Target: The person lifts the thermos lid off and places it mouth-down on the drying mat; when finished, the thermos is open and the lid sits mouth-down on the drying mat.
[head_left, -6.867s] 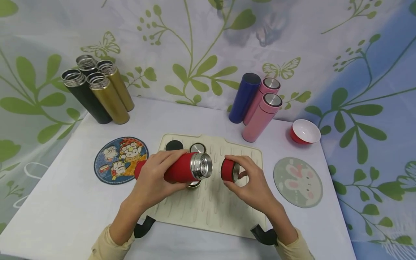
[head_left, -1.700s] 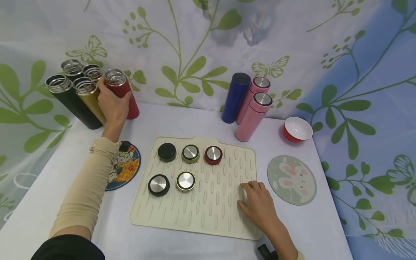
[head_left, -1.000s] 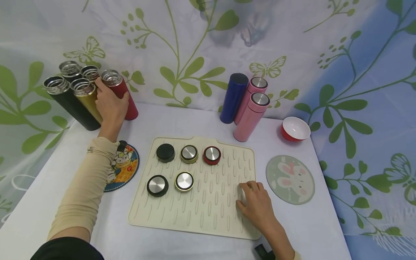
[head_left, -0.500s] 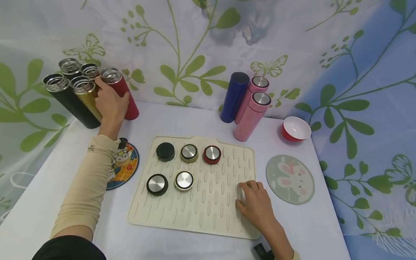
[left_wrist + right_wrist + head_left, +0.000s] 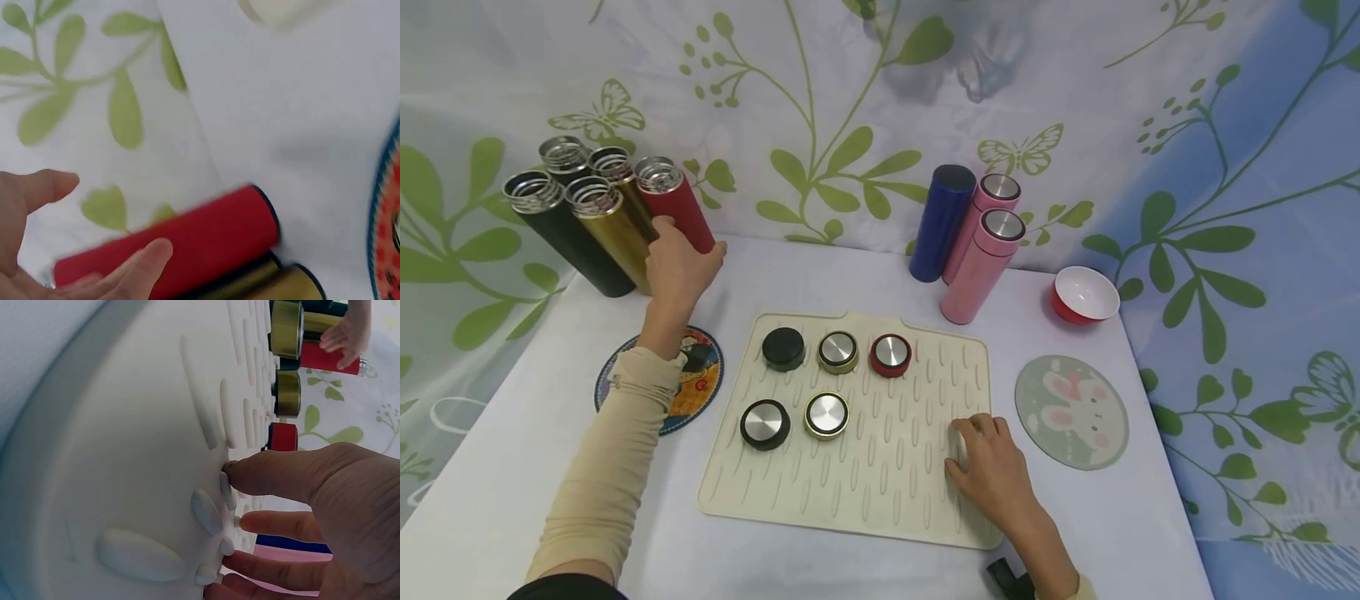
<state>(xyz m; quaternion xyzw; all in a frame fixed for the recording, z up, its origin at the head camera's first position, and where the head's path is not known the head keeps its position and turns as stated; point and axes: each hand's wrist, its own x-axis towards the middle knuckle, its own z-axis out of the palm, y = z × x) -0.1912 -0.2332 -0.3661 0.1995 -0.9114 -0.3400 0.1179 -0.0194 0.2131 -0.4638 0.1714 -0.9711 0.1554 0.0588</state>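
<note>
A capless red thermos bottle stands upright at the back left, beside the gold bottle. My left hand is just in front of it. In the left wrist view, thumb and fingers spread apart near the red bottle, gripping nothing. My right hand rests its fingertips on the right side of the cream ridged mat, holding nothing. On the mat lie a red cap, a gold cap, a second gold cap, a black cap and a black cap with silver top.
Black bottles stand uncapped at the back left. A blue bottle and two pink bottles stand back right, near a red-and-white bowl. A round colourful mat lies left and a bunny mat right.
Earlier, my hands held the red bottle and its cap; both now stand set down. In the last half second my left hand has let go of the bottle and drawn back toward me.
</note>
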